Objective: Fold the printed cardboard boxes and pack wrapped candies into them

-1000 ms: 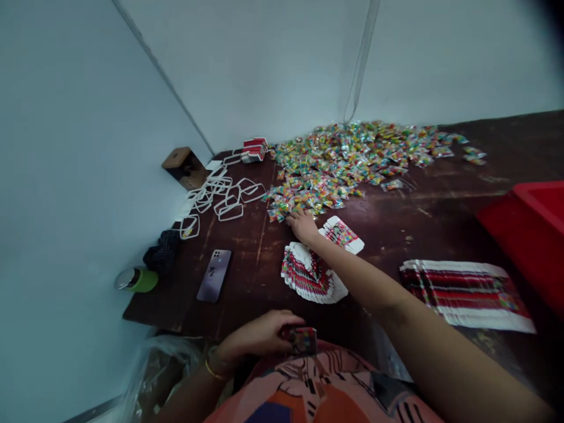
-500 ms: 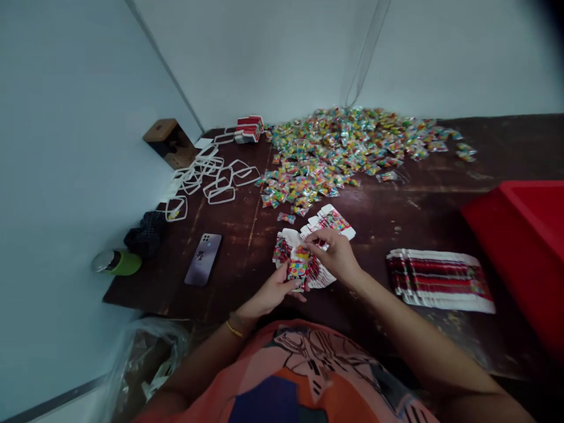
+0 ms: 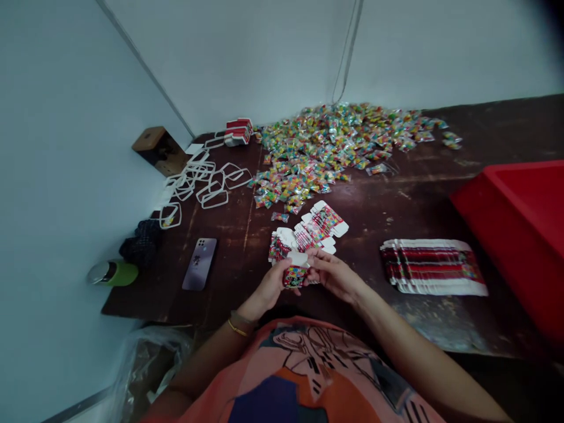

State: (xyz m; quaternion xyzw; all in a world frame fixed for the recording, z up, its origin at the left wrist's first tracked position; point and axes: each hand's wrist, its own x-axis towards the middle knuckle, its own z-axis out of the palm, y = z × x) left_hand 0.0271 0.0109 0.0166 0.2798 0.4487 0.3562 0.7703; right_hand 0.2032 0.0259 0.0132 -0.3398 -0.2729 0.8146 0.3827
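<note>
A small printed carton [image 3: 295, 276] with a white flap is held between both hands near the table's front edge. My left hand [image 3: 274, 283] grips its left side, thumb at the flap. My right hand [image 3: 329, 271] pinches the carton's right side and flap. Just beyond the hands lies a fanned pile of flat printed cartons [image 3: 320, 224], partly hidden by my right hand. Behind that spreads a large heap of wrapped candies [image 3: 330, 147]; a single candy [image 3: 280, 217] lies near the pile.
On the right are a stack of flat cartons [image 3: 434, 267] and a red bin [image 3: 515, 200]. To the left lie a phone [image 3: 200, 264], white loops [image 3: 214, 189], a green bottle [image 3: 121, 274], dark cloth [image 3: 143, 242] and a wooden box [image 3: 159, 150]. A plastic-lined box [image 3: 145, 364] stands below the table edge.
My right hand has come down from above the carton to its right side. The white flap now lies over the carton's top. The whole view has shifted slightly.
</note>
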